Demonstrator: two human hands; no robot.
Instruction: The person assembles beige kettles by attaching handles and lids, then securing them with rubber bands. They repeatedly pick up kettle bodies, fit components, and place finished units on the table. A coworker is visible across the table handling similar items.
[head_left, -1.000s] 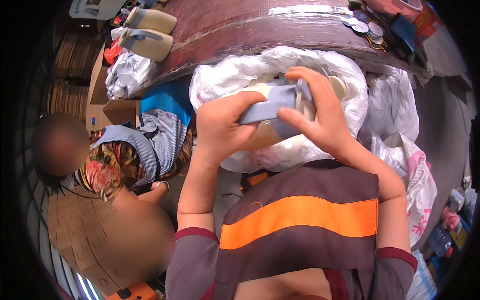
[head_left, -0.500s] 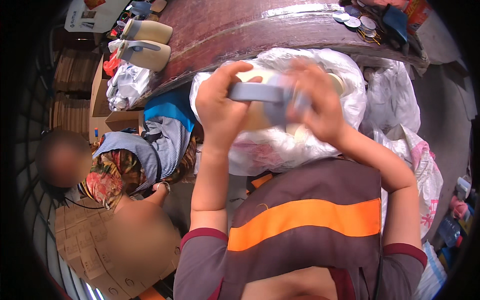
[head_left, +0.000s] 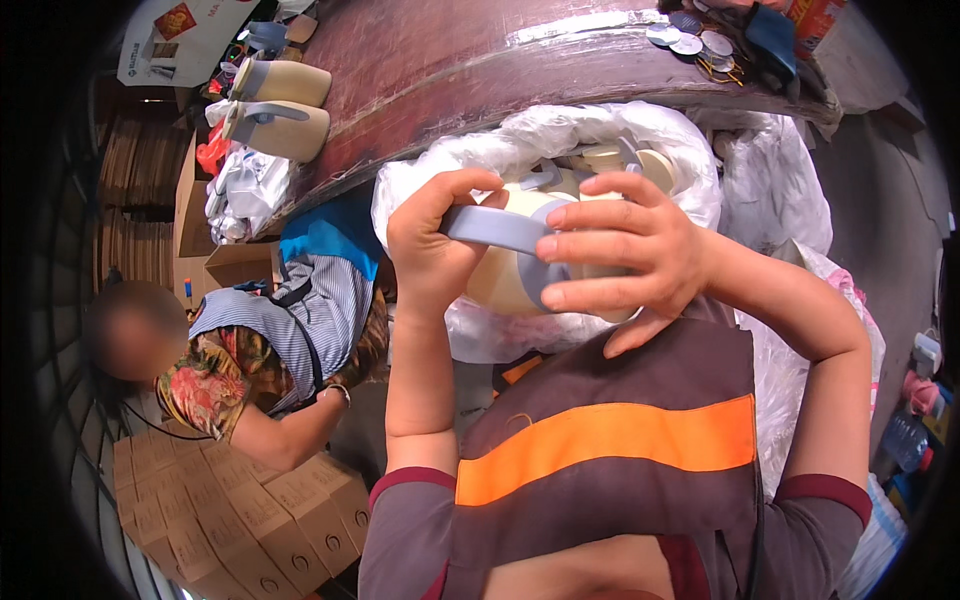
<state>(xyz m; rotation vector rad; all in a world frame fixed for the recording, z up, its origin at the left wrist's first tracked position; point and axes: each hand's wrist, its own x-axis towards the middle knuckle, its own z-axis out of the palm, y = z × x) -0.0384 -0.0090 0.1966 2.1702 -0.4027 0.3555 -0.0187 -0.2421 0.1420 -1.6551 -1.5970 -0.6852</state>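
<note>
A cream jug [head_left: 498, 284] with a blue-grey handle [head_left: 497, 229] and collar lies tilted on its side between my hands, over a white plastic bag [head_left: 480, 150]. My left hand [head_left: 428, 235] is closed round the jug on the handle side. My right hand [head_left: 640, 245] has its fingers stretched and spread across the blue-grey top end of the jug, fingertips touching it or very close. That hand covers most of the top. Other cream jugs [head_left: 655, 170] with blue-grey handles lie inside the bag, just beyond my hands.
Two cream jugs [head_left: 285, 132] rest on the dark red table [head_left: 430, 60] at far left; round discs [head_left: 688, 44] lie at its far right. To my left, a person [head_left: 290, 330] sits beside stacked cardboard boxes [head_left: 240, 515]. More white bags [head_left: 775, 185] stand at the right.
My right hand, blurred by motion before, now shows clearly with fingers spread over the jug's top. Both hands and the jug are slightly lower. The other person's arm has shifted.
</note>
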